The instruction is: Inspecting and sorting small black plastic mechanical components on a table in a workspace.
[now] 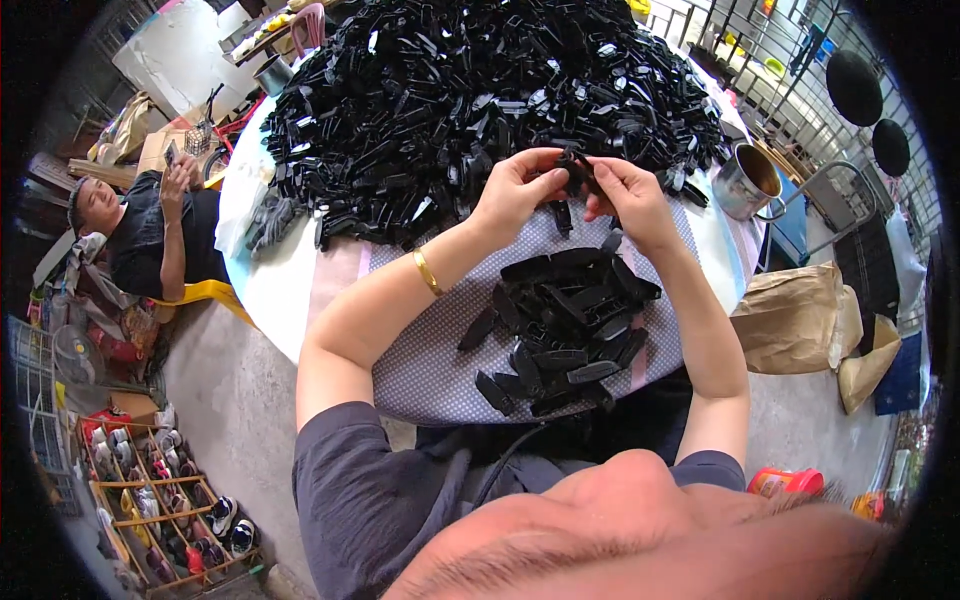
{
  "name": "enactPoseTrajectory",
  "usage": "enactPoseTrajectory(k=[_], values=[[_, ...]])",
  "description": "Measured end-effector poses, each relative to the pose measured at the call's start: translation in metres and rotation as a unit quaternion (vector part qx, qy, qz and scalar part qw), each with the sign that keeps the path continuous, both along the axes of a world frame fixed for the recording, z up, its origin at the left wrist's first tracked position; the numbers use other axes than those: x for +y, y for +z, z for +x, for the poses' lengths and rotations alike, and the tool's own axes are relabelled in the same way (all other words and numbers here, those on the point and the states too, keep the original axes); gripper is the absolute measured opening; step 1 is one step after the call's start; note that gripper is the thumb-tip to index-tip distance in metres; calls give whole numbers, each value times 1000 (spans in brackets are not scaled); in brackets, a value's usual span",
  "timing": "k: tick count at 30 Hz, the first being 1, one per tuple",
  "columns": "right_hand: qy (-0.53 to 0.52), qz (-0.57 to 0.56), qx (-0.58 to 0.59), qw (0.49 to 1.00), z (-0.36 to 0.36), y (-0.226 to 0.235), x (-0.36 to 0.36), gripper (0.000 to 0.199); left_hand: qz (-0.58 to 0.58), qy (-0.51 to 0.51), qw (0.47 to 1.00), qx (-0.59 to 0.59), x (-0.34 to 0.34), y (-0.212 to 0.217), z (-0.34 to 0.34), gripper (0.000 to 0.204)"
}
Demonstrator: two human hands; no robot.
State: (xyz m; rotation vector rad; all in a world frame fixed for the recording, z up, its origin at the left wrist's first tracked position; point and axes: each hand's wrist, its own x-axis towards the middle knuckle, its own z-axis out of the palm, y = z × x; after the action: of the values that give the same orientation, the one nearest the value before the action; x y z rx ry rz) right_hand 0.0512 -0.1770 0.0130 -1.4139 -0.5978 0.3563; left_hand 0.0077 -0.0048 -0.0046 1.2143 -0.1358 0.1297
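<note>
Both of my hands meet over the table, at the near edge of a large heap of black plastic parts [480, 100]. My left hand [522, 192] pinches a small black plastic part [577, 172] between thumb and fingers. The other side of this part is gripped by my right hand [632, 200], its thumb close to the left one. The part's exact shape is hard to make out behind my fingers. Nearer to me, between my forearms, a smaller pile of elongated black plastic pieces [565, 320] lies on the patterned tablecloth [420, 350].
A metal pot [747, 182] stands at the table's right edge. Grey gloves [272, 222] lie at its left edge. Beyond them a person [150, 225] sits holding a phone. Brown paper bags [795, 318] rest on the right. A shoe rack [160, 500] is at lower left.
</note>
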Motion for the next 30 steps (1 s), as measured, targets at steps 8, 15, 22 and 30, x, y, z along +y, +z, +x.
enactPoseTrajectory(k=[8,15,22,30], values=[[0,-4,113,994,5,-1,-1,28,22,13,999,21,0,2,-2,31],[-52,-45,-42,997,3,-8,3,23,-2,16,1000,22,-1,-1,-2,31],[-67,-54,-111,990,2,-8,2,20,-10,22,999,23,3,3,-1,31],[-127,-94,-197,968,-2,-9,3,19,-16,-13,1000,14,1,12,-3,29]])
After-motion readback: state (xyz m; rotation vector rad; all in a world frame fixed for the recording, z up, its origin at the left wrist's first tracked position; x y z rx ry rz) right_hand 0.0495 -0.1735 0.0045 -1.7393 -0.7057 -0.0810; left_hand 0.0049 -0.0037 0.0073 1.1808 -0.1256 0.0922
